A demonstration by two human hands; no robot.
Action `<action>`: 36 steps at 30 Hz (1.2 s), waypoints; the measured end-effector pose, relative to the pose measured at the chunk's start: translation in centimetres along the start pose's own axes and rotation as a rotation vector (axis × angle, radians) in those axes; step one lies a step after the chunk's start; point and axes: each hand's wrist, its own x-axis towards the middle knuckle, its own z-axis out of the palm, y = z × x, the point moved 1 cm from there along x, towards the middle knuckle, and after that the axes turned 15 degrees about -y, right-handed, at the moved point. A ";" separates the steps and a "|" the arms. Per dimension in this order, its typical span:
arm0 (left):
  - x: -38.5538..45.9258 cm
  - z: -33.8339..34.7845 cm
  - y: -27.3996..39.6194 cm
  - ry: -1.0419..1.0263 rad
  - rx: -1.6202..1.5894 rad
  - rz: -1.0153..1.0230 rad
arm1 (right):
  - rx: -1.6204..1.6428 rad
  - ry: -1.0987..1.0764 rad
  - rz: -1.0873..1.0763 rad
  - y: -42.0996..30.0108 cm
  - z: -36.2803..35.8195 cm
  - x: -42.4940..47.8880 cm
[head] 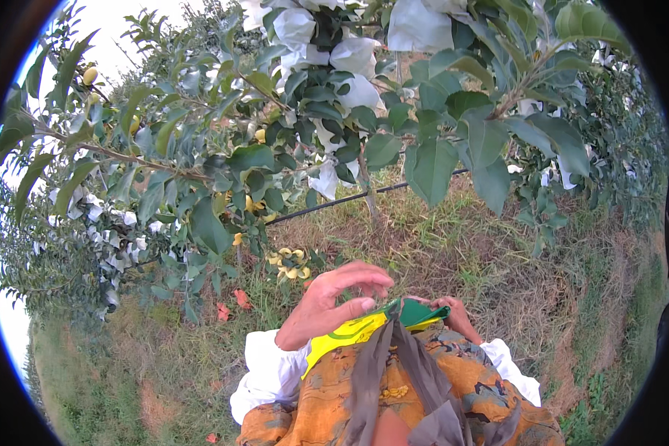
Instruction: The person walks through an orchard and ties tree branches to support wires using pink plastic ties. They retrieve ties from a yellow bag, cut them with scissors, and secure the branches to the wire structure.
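Note:
At my waist hangs a yellow and green bag (348, 333) with its green upper edge held outward at the right. My left hand (334, 301) is raised above the bag's left side, fingers bent and apart from the thumb, with nothing visible between them. The fingers of my right hand (458, 316) close on the green edge; part of that hand is hidden. Grey cloth ties (371, 373) hang down over my orange patterned garment (329, 401), in front of the bag's middle.
Leafy fruit-tree branches (145, 163) reach across above my hands. White bags (357, 58) hang among the leaves, and yellow fruits (287, 263) cluster low at the left. A black hose (334, 204) runs past a thin trunk (370, 192). Red scraps (242, 299) lie on the grassy ground (513, 267).

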 end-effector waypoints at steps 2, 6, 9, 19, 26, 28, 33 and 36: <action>1.2 -0.3 6.3 -0.106 0.196 0.345 | 0.040 0.012 -0.038 -0.3 0.2 0.4; 3.8 1.4 14.3 -0.124 0.592 0.850 | 0.024 0.016 -0.038 -0.4 0.8 1.2; 3.9 4.7 17.7 0.104 0.795 0.797 | -0.138 0.062 -0.103 0.4 0.9 1.8; 5.9 -2.8 19.8 0.055 0.808 0.904 | -0.095 0.113 -0.067 3.6 2.0 -0.2; 14.6 -20.9 19.8 0.536 0.322 0.714 | 0.053 0.185 -0.166 4.0 3.0 -2.3; 16.4 -21.8 20.2 0.565 0.450 0.761 | 0.130 0.214 -0.153 4.6 3.0 -2.4; 20.3 -22.6 22.3 0.351 0.502 0.668 | 0.143 0.240 -0.147 5.6 2.7 -2.4; 19.0 -25.1 23.8 1.026 0.351 0.914 | 0.169 0.252 -0.183 5.8 2.5 -2.6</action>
